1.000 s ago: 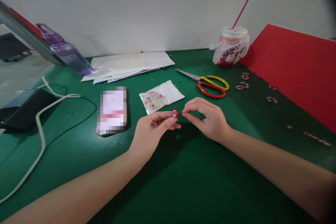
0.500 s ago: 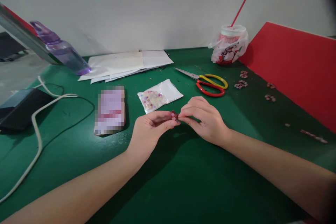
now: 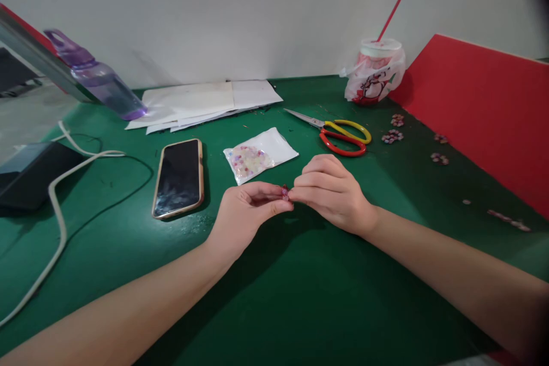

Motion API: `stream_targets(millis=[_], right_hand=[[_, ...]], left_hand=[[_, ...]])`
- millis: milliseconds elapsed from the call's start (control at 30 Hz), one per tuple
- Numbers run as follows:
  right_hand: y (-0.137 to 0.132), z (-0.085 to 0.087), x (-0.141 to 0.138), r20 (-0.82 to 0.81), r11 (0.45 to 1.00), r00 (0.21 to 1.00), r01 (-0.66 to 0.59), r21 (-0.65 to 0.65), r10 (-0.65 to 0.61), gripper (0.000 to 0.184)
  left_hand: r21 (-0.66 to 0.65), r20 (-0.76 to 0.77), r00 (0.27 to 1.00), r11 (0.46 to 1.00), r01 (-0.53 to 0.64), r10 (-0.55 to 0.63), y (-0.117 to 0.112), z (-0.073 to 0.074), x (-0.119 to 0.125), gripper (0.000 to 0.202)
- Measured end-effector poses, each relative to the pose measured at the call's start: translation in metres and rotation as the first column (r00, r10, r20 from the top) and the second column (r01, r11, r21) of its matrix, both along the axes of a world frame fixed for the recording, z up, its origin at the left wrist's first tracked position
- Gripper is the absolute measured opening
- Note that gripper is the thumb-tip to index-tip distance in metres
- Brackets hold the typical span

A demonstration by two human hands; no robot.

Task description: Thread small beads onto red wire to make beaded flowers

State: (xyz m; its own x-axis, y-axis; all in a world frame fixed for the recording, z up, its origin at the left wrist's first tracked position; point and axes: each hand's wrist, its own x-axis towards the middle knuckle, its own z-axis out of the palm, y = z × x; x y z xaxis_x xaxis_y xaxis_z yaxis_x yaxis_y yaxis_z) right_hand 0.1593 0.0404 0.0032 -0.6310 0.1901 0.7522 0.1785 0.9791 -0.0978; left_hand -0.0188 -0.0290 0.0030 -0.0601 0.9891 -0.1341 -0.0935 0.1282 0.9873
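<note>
Between my hands is a small cluster of pink and reddish beads [image 3: 285, 192], mostly covered by fingertips. My left hand [image 3: 241, 213] pinches it from the left between thumb and fingers. My right hand [image 3: 337, 195] has its fingers curled, their tips pressed against the cluster's right side; any fine thread there is too small to see. Just beyond the hands lies a clear-and-white packet of mixed beads [image 3: 253, 159]. Scissors [image 3: 338, 132] with one yellow and one red handle rest behind my right hand, blades pointing left.
A phone [image 3: 179, 178] lies left of the packet, near a white cable [image 3: 60, 217] and a black device [image 3: 36, 177]. Papers [image 3: 189, 104], a purple bottle [image 3: 109, 88] and a bagged drink cup [image 3: 375, 71] stand behind. Beaded rings [image 3: 393, 136] and a bead strip [image 3: 509, 220] lie right, by a red board [image 3: 480, 103].
The right-hand fingers have curled in more and moved closer to the bead cluster, covering more of it. The phone's screen now shows dark. The view has shifted slightly.
</note>
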Motion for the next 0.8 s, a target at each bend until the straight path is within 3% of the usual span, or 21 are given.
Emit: stream_targets(millis=[133,600,700,800], right_hand=[[0.0016,-0.0013,-0.0001,-0.012,1.0,1.0,-0.016,0.007,0.016,0.008],[0.0044,-0.0031,0.0,-0.124,0.977,0.99,0.04,-0.208,-0.067,0.013],[0.0022,-0.0024,-0.0017,-0.142,0.939,0.986,0.034,-0.342,-0.087,0.007],[-0.0008,-0.0006,-0.0033,-0.153,0.842,0.985,-0.02,-0.539,-0.074,0.004]], left_hand=[[-0.002,0.01,1.0,1.0,0.001,-0.001,0.0008,0.0001,-0.0002,0.022],[0.063,0.071,0.997,0.998,-0.03,0.025,0.001,-0.0047,-0.0004,0.021],[0.081,0.074,0.997,0.996,-0.038,0.032,0.001,-0.0046,-0.0003,0.022],[0.096,0.05,0.998,0.995,-0.034,0.029,0.0007,-0.0048,-0.0002,0.021]])
